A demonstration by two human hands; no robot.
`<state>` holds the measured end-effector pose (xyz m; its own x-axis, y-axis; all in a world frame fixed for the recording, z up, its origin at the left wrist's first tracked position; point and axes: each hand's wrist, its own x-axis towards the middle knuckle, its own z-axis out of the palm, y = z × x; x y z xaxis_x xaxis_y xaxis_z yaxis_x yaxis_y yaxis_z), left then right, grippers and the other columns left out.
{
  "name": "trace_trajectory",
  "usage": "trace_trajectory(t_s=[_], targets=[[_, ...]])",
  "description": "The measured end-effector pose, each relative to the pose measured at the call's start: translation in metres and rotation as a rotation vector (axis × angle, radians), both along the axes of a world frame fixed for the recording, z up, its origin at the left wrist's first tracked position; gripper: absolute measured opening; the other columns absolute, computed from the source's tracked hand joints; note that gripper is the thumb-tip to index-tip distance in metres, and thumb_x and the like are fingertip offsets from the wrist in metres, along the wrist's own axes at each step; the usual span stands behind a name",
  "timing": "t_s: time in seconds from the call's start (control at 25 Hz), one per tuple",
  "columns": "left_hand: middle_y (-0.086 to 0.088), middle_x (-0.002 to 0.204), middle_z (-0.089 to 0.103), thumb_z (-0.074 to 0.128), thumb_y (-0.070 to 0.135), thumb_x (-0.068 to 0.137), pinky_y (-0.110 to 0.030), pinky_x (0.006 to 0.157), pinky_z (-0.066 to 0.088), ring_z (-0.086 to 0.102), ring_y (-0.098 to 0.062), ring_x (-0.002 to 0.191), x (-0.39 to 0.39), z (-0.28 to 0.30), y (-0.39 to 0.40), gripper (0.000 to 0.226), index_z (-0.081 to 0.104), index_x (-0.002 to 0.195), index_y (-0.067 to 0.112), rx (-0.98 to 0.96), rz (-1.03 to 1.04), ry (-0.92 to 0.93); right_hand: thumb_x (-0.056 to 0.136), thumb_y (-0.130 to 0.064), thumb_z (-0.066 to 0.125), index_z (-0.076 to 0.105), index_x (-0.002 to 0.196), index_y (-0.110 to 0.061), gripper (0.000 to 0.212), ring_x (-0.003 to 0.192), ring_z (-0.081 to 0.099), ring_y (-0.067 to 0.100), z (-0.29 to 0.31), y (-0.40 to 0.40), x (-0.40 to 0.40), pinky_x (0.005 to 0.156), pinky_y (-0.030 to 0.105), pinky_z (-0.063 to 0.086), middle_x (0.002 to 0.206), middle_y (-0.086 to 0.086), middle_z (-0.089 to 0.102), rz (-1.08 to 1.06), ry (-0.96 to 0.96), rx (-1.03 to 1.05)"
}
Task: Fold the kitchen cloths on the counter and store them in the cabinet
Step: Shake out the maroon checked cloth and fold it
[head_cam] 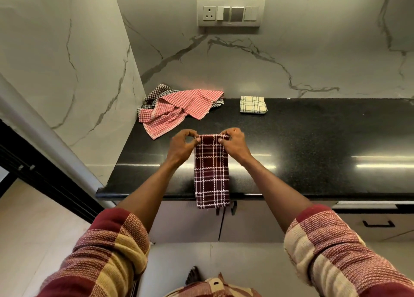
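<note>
Head view: at frame centre, the left hand (182, 145) and right hand (234, 142) each pinch a top corner of one maroon checked cloth (212, 173), which hangs long and narrow over the black counter (313, 144), past its front edge. Upper centre-left, two red checked cloths (179, 108) lie crumpled on one dark checked cloth (156, 94). Right of them lies one folded cream cloth (253, 104).
</note>
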<state>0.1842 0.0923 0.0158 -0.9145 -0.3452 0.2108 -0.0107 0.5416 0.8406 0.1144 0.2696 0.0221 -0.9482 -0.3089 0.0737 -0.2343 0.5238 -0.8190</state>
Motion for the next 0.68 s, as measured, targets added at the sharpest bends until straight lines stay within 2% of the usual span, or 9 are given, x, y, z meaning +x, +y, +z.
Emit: trace_trajectory(t_s=[0.08, 0.16, 0.24, 0.32, 0.36, 0.44, 0.56, 0.6, 0.68], targets=[[0.0, 0.087, 0.066, 0.062, 0.019, 0.091, -0.031, 0.072, 0.051, 0.061, -0.013, 0.079, -0.017, 0.024, -0.002, 0.006, 0.061, 0.093, 0.013, 0.096, -0.045, 0.037, 0.093, -0.017, 0.057, 0.056, 0.092, -0.012, 0.005, 0.085, 0.053, 0.02, 0.025, -0.005, -0.01, 0.077, 0.038, 0.047, 0.089, 0.003, 0.055, 0.035, -0.07, -0.137], [0.001, 0.083, 0.064, 0.057, 0.019, 0.094, -0.028, 0.063, 0.053, 0.062, -0.008, 0.07, -0.034, 0.044, -0.005, 0.007, 0.056, 0.098, 0.014, 0.199, -0.024, 0.085, 0.092, -0.026, 0.06, 0.05, 0.098, -0.013, 0.018, 0.082, 0.057, 0.017, 0.045, -0.007, -0.02, 0.073, 0.033, 0.048, 0.091, 0.002, 0.057, 0.043, -0.11, -0.273], [0.0, 0.079, 0.062, 0.057, 0.018, 0.093, -0.026, 0.056, 0.053, 0.061, -0.008, 0.063, -0.048, 0.058, -0.011, 0.011, 0.051, 0.1, 0.014, 0.382, 0.03, 0.112, 0.084, -0.03, 0.07, 0.048, 0.118, -0.014, 0.043, 0.095, 0.064, 0.018, 0.053, -0.004, -0.027, 0.081, 0.032, 0.053, 0.108, 0.004, 0.062, 0.103, -0.245, -0.392], [-0.004, 0.079, 0.06, 0.06, 0.016, 0.09, -0.031, 0.058, 0.053, 0.06, -0.015, 0.063, -0.06, 0.062, -0.017, 0.015, 0.047, 0.096, 0.015, 0.577, 0.1, 0.113, 0.08, -0.022, 0.075, 0.04, 0.133, -0.015, 0.064, 0.105, 0.065, 0.025, 0.048, -0.002, -0.029, 0.089, 0.04, 0.054, 0.119, 0.009, 0.062, 0.189, -0.416, -0.403], [-0.006, 0.08, 0.058, 0.062, 0.017, 0.089, -0.034, 0.06, 0.053, 0.059, -0.018, 0.066, -0.063, 0.062, -0.018, 0.017, 0.045, 0.094, 0.015, 0.621, 0.14, 0.098, 0.08, -0.016, 0.074, 0.037, 0.137, -0.014, 0.068, 0.108, 0.064, 0.028, 0.04, -0.002, -0.028, 0.091, 0.044, 0.054, 0.121, 0.012, 0.062, 0.205, -0.475, -0.402], [-0.009, 0.082, 0.059, 0.064, 0.023, 0.089, -0.032, 0.061, 0.056, 0.061, -0.018, 0.067, -0.067, 0.054, -0.02, 0.021, 0.048, 0.094, 0.011, 0.692, 0.113, 0.029, 0.083, -0.004, 0.069, 0.036, 0.139, -0.011, 0.065, 0.107, 0.065, 0.031, 0.025, -0.007, -0.026, 0.091, 0.047, 0.054, 0.122, 0.017, 0.062, 0.147, -0.543, -0.458], [-0.015, 0.1, 0.07, 0.065, 0.04, 0.087, -0.038, 0.073, 0.059, 0.069, -0.024, 0.086, -0.062, 0.034, -0.029, 0.047, 0.06, 0.11, -0.001, 0.781, -0.159, -0.185, 0.088, 0.002, 0.061, 0.039, 0.137, -0.011, 0.055, 0.094, 0.065, 0.029, 0.013, -0.014, -0.032, 0.087, 0.047, 0.054, 0.121, 0.021, 0.063, 0.026, -0.626, -0.624], [-0.015, 0.104, 0.068, 0.066, 0.04, 0.085, -0.039, 0.073, 0.058, 0.067, -0.026, 0.09, -0.062, 0.026, -0.035, 0.048, 0.057, 0.113, 0.002, 0.762, -0.227, -0.247, 0.088, 0.001, 0.061, 0.04, 0.136, -0.013, 0.053, 0.088, 0.065, 0.027, 0.012, -0.015, -0.036, 0.082, 0.045, 0.055, 0.117, 0.019, 0.064, -0.007, -0.648, -0.655], [-0.014, 0.109, 0.062, 0.07, 0.026, 0.085, -0.038, 0.071, 0.055, 0.064, -0.027, 0.092, -0.063, 0.015, -0.042, 0.04, 0.047, 0.114, 0.012, 0.799, -0.278, -0.279, 0.089, -0.001, 0.06, 0.043, 0.132, -0.017, 0.049, 0.081, 0.065, 0.023, 0.01, -0.016, -0.046, 0.074, 0.04, 0.057, 0.109, 0.014, 0.064, -0.054, -0.675, -0.72]])
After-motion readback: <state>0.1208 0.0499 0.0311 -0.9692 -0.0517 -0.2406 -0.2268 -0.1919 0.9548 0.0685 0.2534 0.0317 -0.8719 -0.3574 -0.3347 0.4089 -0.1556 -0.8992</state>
